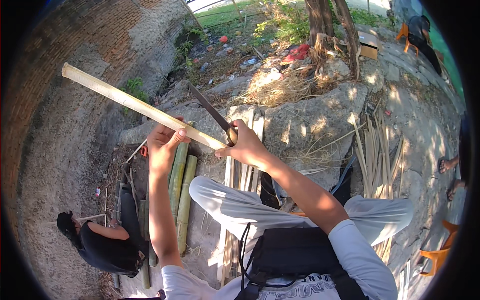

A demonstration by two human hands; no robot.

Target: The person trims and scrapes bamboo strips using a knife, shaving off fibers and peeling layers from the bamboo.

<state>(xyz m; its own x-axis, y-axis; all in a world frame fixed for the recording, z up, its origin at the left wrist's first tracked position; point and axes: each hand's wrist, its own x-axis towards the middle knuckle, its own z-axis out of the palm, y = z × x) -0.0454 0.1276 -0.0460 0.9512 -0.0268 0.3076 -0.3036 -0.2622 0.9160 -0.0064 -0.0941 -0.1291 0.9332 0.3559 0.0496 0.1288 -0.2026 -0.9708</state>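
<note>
A long, pale split bamboo strip (120, 97) slants across in front of me, its far end raised to the upper left. My left hand (164, 145) grips it near the middle, with the thumb on top. My right hand (248, 146) is closed round the wooden handle (232, 135) of a knife (210, 107), whose dark blade points up and to the left. The strip's near end (217, 144) reaches the thumb and fingers of that same hand. The blade stands apart from the strip, on its far side.
Green bamboo poles (186, 200) lie left of my knees, near a seated person in black (110, 245). Split strips are piled at right (380, 155) and beneath my legs. Beyond are a rock slab (310, 130), shavings (275, 90), a tree trunk (320, 25) and orange chairs (434, 260).
</note>
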